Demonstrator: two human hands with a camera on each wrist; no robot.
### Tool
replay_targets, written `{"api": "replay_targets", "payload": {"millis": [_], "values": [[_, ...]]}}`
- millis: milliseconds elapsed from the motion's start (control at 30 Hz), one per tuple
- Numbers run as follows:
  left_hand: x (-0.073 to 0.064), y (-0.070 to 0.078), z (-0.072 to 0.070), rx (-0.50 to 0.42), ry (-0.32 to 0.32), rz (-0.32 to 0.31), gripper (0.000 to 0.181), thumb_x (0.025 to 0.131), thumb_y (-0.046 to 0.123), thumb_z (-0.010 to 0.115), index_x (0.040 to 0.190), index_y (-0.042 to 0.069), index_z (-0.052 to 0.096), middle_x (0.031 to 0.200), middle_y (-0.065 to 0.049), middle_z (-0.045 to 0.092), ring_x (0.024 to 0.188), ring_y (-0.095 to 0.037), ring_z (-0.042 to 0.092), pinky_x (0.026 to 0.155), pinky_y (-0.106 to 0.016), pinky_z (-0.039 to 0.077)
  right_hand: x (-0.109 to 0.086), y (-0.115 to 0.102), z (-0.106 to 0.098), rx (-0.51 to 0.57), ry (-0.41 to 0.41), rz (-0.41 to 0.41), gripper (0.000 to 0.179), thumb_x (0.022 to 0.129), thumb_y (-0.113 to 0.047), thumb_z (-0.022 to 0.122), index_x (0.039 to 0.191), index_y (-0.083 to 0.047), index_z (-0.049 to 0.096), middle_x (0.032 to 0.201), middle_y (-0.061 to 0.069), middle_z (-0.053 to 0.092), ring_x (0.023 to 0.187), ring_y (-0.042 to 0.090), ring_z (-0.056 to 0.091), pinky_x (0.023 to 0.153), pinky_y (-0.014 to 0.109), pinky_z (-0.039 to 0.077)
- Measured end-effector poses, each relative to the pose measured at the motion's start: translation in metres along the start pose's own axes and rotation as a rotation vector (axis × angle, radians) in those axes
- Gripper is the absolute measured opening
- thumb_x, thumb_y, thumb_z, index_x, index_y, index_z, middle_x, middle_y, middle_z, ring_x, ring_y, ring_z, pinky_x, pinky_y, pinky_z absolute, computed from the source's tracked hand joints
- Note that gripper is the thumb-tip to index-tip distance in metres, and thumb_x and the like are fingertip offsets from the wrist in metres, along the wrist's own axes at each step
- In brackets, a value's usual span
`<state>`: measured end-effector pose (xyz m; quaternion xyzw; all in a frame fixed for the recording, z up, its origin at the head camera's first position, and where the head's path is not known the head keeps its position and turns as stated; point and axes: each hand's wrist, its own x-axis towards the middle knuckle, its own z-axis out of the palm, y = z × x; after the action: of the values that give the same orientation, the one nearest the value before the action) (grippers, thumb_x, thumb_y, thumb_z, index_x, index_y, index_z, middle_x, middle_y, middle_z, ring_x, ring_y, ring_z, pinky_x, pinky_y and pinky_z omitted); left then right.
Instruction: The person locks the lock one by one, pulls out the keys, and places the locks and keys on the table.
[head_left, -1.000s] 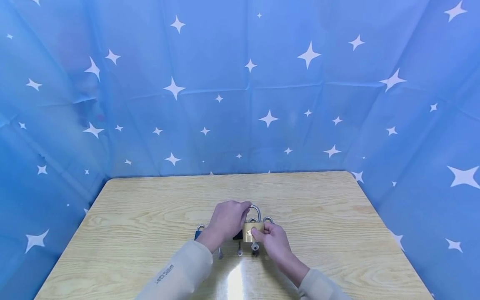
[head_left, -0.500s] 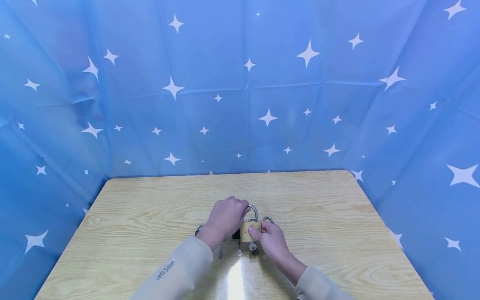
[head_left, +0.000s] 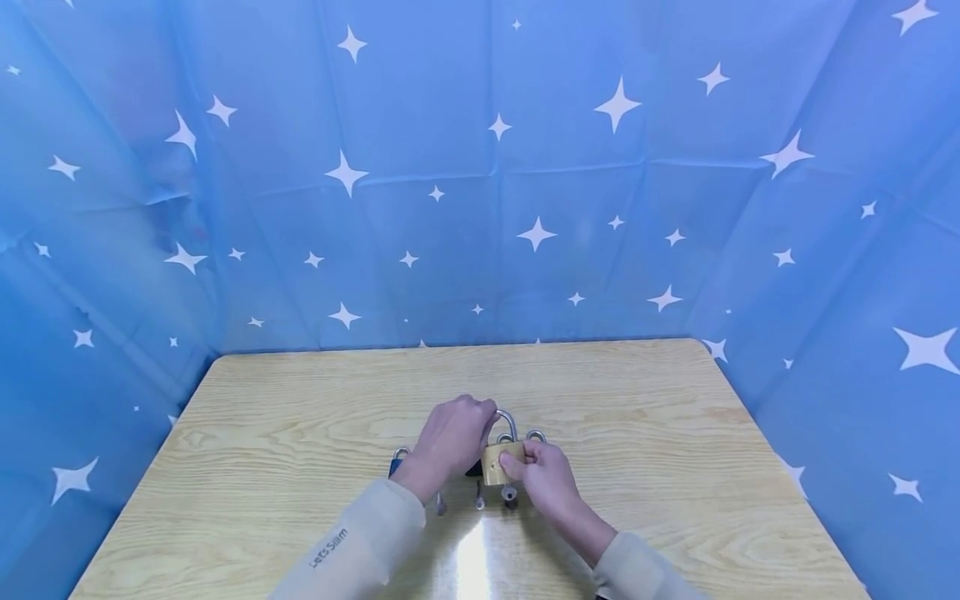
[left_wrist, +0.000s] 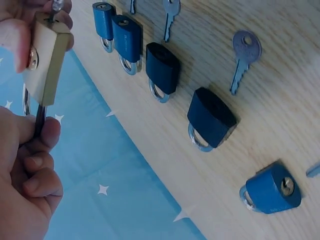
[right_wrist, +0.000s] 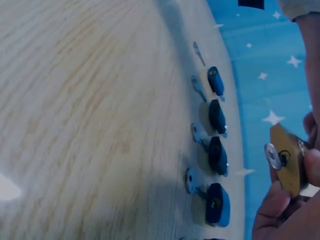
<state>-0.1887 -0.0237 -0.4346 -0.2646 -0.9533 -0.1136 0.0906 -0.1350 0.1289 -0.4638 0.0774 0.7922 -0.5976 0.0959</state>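
Note:
A brass padlock (head_left: 501,465) is held up above the table between both hands. My left hand (head_left: 452,435) pinches its silver shackle (head_left: 511,423) from the left. On the other side, my right hand (head_left: 551,482) grips the brass body, thumb across its face. A key (right_wrist: 272,156) sits in the keyhole on the padlock's underside, seen in the right wrist view. The left wrist view has the left hand (left_wrist: 30,175) below the brass body, with its fingers curled at the shackle. Whether both shackle legs are seated in the body I cannot tell.
Several smaller blue and black padlocks, such as a blue padlock (left_wrist: 273,189) and a black padlock (left_wrist: 211,117), lie in a row on the wooden table (head_left: 300,433). Loose keys, one of them a large key (left_wrist: 245,52), lie beside them. A blue star-patterned cloth (head_left: 450,108) hangs behind.
The brass padlock has shifted slightly left and its body has tilted a little. Both hands keep their hold on it.

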Motion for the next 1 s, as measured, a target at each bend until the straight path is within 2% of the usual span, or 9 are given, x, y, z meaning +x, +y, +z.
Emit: {"api": "replay_targets", "payload": {"millis": [267, 467, 567, 767, 1000], "values": [[-0.008, -0.001, 0.013, -0.052, 0.021, -0.063, 0.027, 0.1, 0.026, 0.053, 0.076, 0.015, 0.061, 0.06, 0.005, 0.053, 0.057, -0.01, 0.049, 0.053, -0.026, 0.043, 0.001, 0.004, 0.001, -0.029, -0.03, -0.008, 0.023, 0.088, -0.019, 0.068, 0.099, 0.002, 0.068, 0.083, 0.008, 0.071, 0.073, 0.016, 0.062, 0.071, 0.031, 0.05], [-0.013, 0.0, 0.02, -0.115, 0.013, -0.088, 0.025, 0.1, 0.026, 0.053, 0.08, 0.014, 0.063, 0.059, 0.006, 0.049, 0.054, -0.008, 0.045, 0.053, -0.024, 0.041, 0.0, 0.006, -0.001, -0.064, -0.032, -0.014, 0.022, 0.088, -0.019, 0.067, 0.098, 0.0, 0.069, 0.081, 0.006, 0.07, 0.07, 0.015, 0.058, 0.065, 0.028, 0.047], [-0.014, 0.0, 0.022, -0.136, 0.033, -0.081, 0.025, 0.1, 0.025, 0.054, 0.079, 0.015, 0.062, 0.058, 0.008, 0.046, 0.053, -0.006, 0.042, 0.053, -0.023, 0.04, 0.0, 0.006, -0.002, -0.077, -0.022, -0.016, 0.02, 0.088, -0.019, 0.068, 0.097, -0.001, 0.069, 0.08, 0.006, 0.07, 0.069, 0.014, 0.057, 0.064, 0.028, 0.047], [-0.014, -0.001, 0.019, -0.163, 0.072, -0.049, 0.022, 0.1, 0.024, 0.054, 0.081, 0.016, 0.062, 0.059, 0.009, 0.046, 0.054, -0.004, 0.041, 0.052, -0.021, 0.038, 0.002, 0.004, -0.002, -0.034, -0.015, -0.002, 0.019, 0.088, -0.016, 0.067, 0.095, 0.002, 0.068, 0.082, 0.009, 0.071, 0.072, 0.015, 0.06, 0.068, 0.029, 0.048], [-0.009, -0.004, 0.017, -0.166, 0.017, -0.067, 0.022, 0.101, 0.025, 0.052, 0.085, 0.016, 0.064, 0.059, 0.009, 0.046, 0.053, -0.006, 0.042, 0.053, -0.022, 0.038, 0.004, 0.006, 0.0, -0.027, -0.021, -0.013, 0.022, 0.09, -0.017, 0.065, 0.1, 0.002, 0.067, 0.084, 0.008, 0.071, 0.076, 0.018, 0.062, 0.07, 0.029, 0.049]]}}
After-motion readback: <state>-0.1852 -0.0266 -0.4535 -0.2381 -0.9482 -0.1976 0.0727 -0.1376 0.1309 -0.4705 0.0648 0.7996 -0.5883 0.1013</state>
